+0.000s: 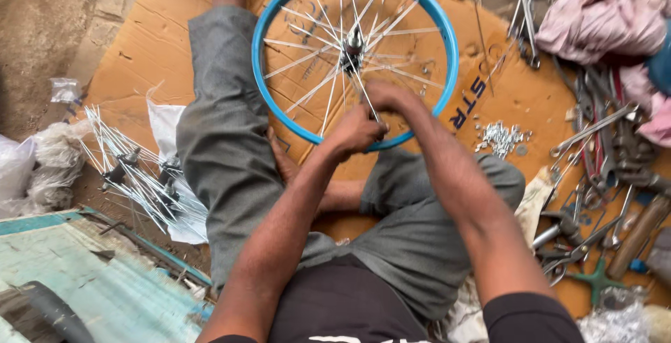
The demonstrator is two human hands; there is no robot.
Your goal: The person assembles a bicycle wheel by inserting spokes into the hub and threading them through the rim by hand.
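Head view, and your blue wheel rim lies near flat above your knees, its hub axle aimed up towards you, silver spokes fanning out in every direction. Your left hand and right hand meet at the near edge, fingers curled tight around one spoke beside the rim. Underneath, flattened cardboard covers dusty ground. Loose nipples glint right of the wheel, spanners and pliers sprawl beyond, spare spoked hubs lie left.
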